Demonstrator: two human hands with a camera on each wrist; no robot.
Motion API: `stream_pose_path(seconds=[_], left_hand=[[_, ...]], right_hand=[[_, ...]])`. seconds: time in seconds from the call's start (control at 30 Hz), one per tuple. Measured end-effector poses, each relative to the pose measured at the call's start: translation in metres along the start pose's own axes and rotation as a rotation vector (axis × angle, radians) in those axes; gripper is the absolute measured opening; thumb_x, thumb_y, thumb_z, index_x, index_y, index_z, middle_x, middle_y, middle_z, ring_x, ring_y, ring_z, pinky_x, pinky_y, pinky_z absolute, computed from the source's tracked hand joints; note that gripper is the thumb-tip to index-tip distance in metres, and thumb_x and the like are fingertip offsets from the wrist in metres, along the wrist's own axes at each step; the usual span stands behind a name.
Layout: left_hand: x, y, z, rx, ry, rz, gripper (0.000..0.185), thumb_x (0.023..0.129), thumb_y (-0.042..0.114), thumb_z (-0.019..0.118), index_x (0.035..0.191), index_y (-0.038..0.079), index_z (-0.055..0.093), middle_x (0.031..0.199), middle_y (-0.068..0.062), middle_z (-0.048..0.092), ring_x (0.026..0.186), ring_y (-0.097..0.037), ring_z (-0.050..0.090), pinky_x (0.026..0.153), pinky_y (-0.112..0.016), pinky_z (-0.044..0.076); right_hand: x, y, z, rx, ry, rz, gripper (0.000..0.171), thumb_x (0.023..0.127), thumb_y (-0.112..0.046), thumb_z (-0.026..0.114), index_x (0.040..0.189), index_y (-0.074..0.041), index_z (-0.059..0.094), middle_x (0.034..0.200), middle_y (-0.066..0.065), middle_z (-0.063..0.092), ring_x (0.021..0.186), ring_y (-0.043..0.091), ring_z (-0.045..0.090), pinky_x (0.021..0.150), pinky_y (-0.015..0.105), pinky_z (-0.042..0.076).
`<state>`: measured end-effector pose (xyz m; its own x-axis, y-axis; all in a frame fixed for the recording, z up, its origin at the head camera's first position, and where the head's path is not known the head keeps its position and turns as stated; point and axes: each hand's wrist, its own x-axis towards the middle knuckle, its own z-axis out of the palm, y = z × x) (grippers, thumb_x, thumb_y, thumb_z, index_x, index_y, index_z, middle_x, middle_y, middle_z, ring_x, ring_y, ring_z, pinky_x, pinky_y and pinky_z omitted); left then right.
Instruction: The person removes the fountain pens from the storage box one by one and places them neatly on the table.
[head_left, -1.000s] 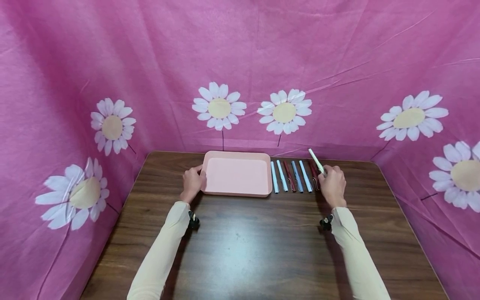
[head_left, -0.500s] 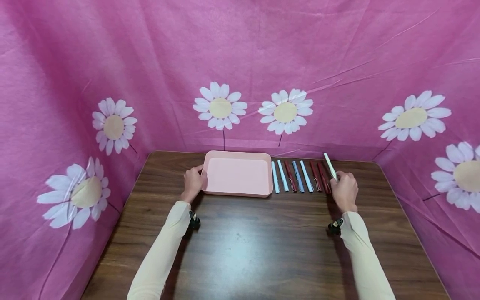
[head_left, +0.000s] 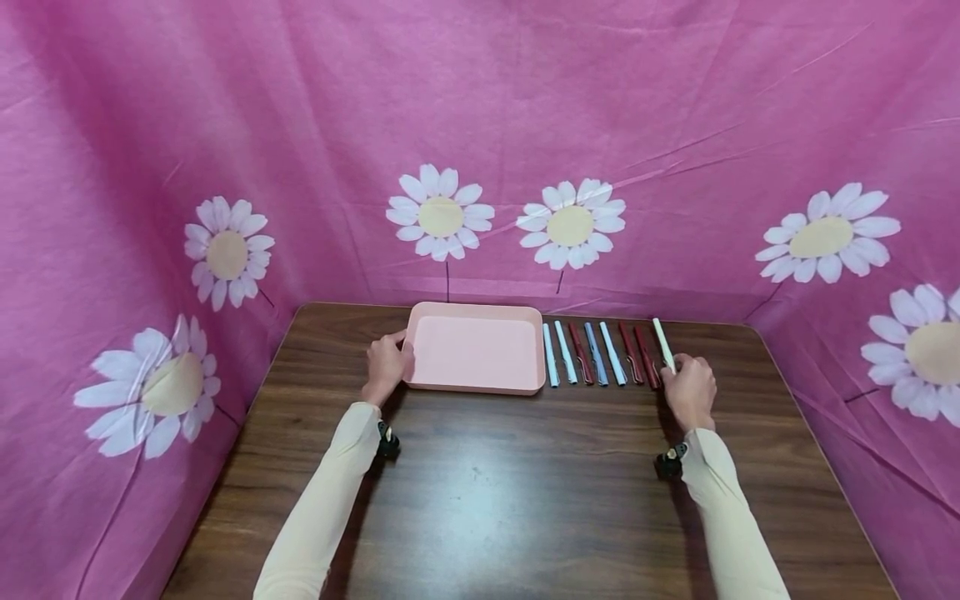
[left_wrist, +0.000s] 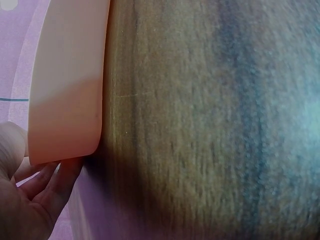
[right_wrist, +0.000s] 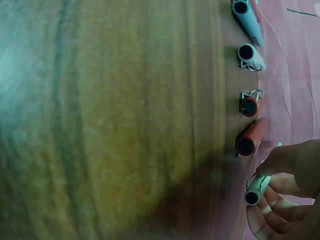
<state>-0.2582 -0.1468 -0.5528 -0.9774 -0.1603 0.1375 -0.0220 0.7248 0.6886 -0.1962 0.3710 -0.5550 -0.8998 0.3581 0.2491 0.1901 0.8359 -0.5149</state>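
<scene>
My right hand (head_left: 690, 389) pinches a pale green pen (head_left: 662, 340) between thumb and fingers at the right end of a row of pens. In the right wrist view the clip of this pen (right_wrist: 257, 189) shows beside the thumb, its round dark end facing the camera. Just left of it lie two dark red pens, the nearer one (head_left: 647, 357) almost parallel to it. My left hand (head_left: 386, 367) grips the left side of a shallow pink tray (head_left: 474, 388). In the left wrist view its fingers (left_wrist: 62, 182) press on the tray's outer wall.
Further left in the row are a light blue pen (head_left: 612, 354), a blue pen (head_left: 596, 354), another dark red pen (head_left: 580, 354) and two more light blue ones beside the tray. A pink flowered cloth (head_left: 480, 100) hangs behind the brown wooden table (head_left: 480, 483).
My right hand has carried the pale green pen rightward past the dark red pens and lowered it beside them. The left hand and tray have stayed put.
</scene>
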Motion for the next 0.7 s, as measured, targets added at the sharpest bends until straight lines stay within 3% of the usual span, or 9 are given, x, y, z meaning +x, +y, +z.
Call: stream_pose_path(seconds=[0.5,0.7], left_hand=[[-0.0002,-0.0017,0.001,0.003,0.0,0.023,0.035,0.095,0.009,0.063,0.128,0.005,0.075,0.12,-0.028,0.072,0.108,-0.055,0.067,0.092,-0.062,0.052],[0.0003,-0.0019,0.0001,-0.007,-0.001,0.011,0.036,0.095,0.01,0.062,0.129,0.005,0.074,0.122,-0.028,0.071,0.11,-0.055,0.066,0.094,-0.062,0.052]], right_hand=[[-0.0024,0.0062,0.0013,-0.026,-0.082,0.051,0.022,0.089,-0.01,0.069,0.1,0.01,0.068,0.098,0.037,0.066,0.091,0.063,0.063,0.074,0.067,0.048],[0.0027,0.0027,0.0002,-0.044,-0.143,0.072,0.028,0.091,-0.012,0.065,0.106,0.011,0.066,0.103,0.04,0.063,0.095,0.064,0.061,0.077,0.068,0.048]])
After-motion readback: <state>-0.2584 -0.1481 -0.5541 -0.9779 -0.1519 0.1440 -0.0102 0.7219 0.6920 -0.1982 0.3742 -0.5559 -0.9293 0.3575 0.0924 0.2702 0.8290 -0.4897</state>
